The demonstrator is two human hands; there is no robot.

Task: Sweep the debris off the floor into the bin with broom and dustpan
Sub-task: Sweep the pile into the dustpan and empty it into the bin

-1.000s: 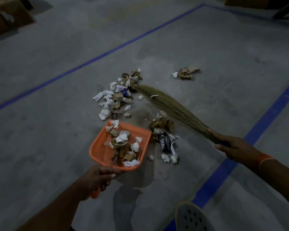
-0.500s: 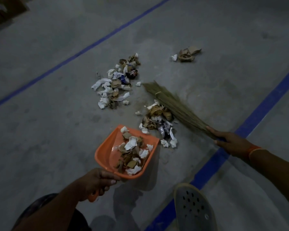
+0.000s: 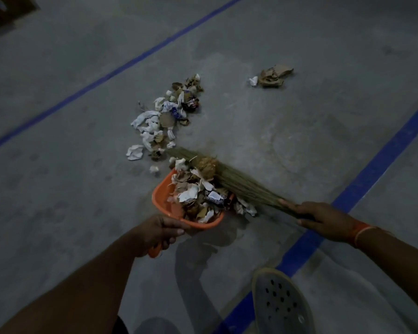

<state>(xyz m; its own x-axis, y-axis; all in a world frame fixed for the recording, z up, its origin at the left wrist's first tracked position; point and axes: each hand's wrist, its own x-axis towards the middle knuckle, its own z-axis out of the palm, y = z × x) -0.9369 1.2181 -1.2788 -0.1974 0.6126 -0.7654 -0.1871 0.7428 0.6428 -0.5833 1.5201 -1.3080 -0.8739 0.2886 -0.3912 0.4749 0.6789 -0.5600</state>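
- Where I stand, the grey concrete floor (image 3: 299, 145) fills the view, crossed by blue painted lines (image 3: 377, 169) on my right and far left.
- My left arm reaches in from the lower left; my perforated pale shoe (image 3: 281, 302) sits at the bottom, on the near blue line.
- The grass broom (image 3: 241, 182) lies at a low angle, its bristle end against the mouth of the dustpan and the scraps there.
- The orange dustpan (image 3: 164, 201) sits tilted near the floor, heaped with paper, brown scraps and a dark wrapper.
- A loose debris pile (image 3: 162, 121) of white paper and brown bits lies just beyond the dustpan, on the floor.
- A small crumpled brown scrap (image 3: 273, 74) lies well apart, farther right.
- My right hand (image 3: 321, 216) grips the broom's narrow end, fingers curled round it.
- My left hand (image 3: 157, 233) grips the dustpan handle, fingers wrapped round it.
- An orange band (image 3: 361, 233) circles my right wrist.
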